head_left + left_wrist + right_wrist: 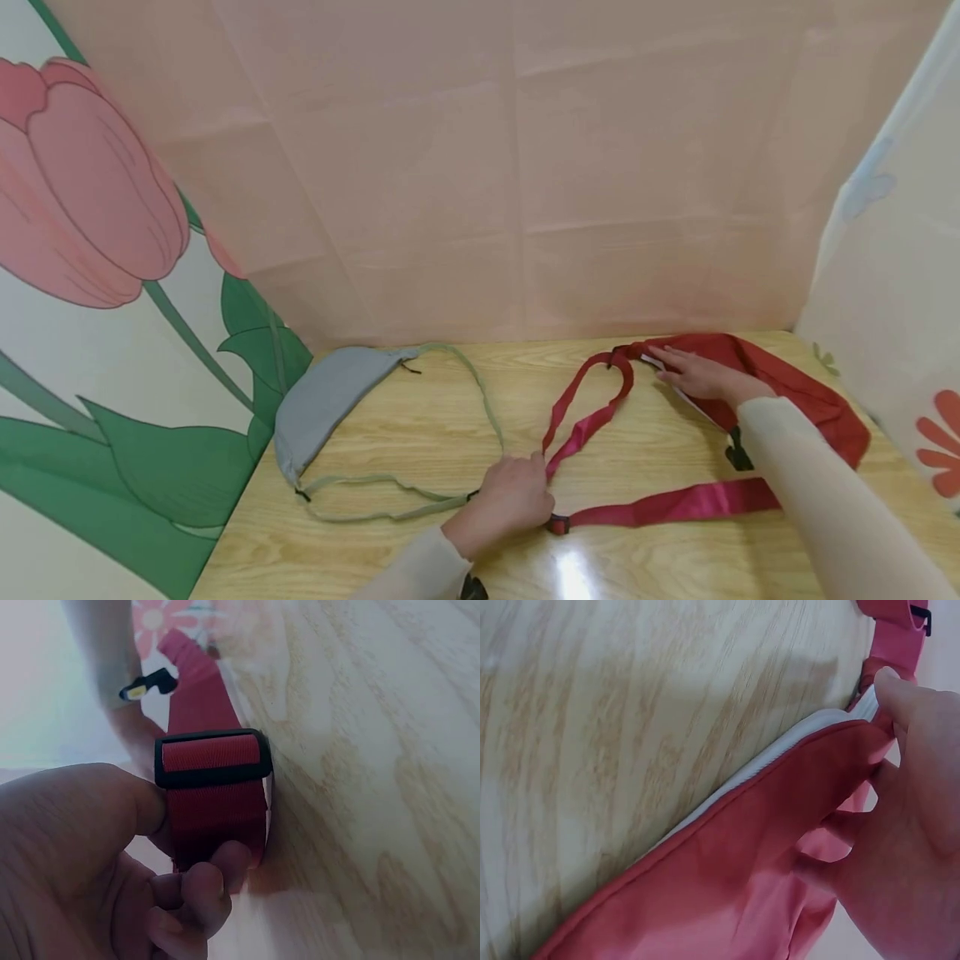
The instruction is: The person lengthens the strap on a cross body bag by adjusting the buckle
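A red waist bag [795, 383] lies at the right of the wooden table, its webbing strap [675, 504] running left. My left hand [513, 496] holds the red strap near the table's middle. In the left wrist view, the webbing passes between thumb and curled fingers [206, 892], just below a black slider buckle [214, 759]. My right hand [705, 375] rests on the bag's left end with its fingers extended. The right wrist view shows the thumb by a white zipper [772, 754] and the fingertips touching the red fabric [727, 870].
A grey waist bag [337, 404] lies at the left, its pale green strap [483, 387] reaching my left hand. A black clip [738, 450] hangs by the red bag. A pink cloth [525, 167] backs the table, with a tulip-printed panel [112, 192] at the left.
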`<action>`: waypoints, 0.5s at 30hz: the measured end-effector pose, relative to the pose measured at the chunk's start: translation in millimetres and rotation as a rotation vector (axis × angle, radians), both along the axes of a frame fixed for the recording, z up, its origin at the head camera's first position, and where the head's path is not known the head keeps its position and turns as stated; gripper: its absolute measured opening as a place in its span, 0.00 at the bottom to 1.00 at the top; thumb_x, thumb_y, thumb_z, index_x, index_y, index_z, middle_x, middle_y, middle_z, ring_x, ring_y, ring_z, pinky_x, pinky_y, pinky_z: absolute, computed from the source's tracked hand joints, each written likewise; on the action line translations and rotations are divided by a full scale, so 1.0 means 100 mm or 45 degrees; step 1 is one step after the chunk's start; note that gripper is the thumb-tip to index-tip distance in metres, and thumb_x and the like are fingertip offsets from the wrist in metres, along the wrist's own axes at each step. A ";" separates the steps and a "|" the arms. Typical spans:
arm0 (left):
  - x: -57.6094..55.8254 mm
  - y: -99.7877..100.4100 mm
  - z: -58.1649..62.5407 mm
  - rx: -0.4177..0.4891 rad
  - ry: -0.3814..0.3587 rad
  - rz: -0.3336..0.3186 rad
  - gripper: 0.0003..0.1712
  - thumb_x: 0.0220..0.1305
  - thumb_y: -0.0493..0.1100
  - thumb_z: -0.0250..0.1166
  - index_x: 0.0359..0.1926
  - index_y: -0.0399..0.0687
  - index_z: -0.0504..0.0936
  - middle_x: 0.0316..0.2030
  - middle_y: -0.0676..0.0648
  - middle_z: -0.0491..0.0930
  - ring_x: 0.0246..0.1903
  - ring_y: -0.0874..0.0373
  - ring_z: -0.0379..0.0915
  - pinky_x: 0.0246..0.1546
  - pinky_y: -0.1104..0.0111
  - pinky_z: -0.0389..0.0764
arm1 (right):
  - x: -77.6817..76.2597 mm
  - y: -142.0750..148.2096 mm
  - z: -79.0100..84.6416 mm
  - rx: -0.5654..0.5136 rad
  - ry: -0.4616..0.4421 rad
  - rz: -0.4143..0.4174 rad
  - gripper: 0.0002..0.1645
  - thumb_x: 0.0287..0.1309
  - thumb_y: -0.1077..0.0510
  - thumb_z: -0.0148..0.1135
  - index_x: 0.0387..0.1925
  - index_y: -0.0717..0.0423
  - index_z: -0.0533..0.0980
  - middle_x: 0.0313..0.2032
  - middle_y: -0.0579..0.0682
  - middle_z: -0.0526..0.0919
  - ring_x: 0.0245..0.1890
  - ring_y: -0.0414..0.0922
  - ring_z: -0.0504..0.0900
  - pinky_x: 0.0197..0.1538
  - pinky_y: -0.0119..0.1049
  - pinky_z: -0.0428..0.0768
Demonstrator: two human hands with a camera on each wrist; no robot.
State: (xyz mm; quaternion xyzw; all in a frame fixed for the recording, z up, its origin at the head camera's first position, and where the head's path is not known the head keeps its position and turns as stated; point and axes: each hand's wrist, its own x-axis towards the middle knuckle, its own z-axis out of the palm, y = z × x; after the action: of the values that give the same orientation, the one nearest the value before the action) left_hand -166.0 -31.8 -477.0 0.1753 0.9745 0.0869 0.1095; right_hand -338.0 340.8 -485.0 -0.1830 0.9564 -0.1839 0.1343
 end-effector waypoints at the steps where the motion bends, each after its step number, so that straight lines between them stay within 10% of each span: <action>1: 0.01 -0.01 0.00 0.008 -0.002 0.007 0.26 0.59 0.48 0.66 0.56 0.41 0.78 0.33 0.47 0.81 0.36 0.50 0.78 0.33 0.61 0.79 | -0.01 0.00 0.00 -0.016 -0.009 -0.001 0.40 0.76 0.47 0.52 0.78 0.60 0.52 0.73 0.77 0.49 0.72 0.77 0.47 0.69 0.73 0.48; 15: 0.04 -0.26 0.00 0.072 -0.079 0.052 0.10 0.62 0.48 0.65 0.35 0.49 0.73 0.23 0.51 0.71 0.22 0.56 0.69 0.21 0.63 0.71 | -0.07 0.14 -0.03 -0.059 -0.003 0.002 0.40 0.76 0.49 0.52 0.76 0.67 0.53 0.73 0.79 0.48 0.73 0.75 0.45 0.70 0.71 0.44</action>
State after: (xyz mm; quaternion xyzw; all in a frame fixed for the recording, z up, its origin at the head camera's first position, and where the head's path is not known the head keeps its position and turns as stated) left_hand -162.2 -58.0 -476.7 0.1557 0.9712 0.1221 0.1329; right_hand -345.5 355.1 -487.9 -0.1866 0.9515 -0.2062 0.1314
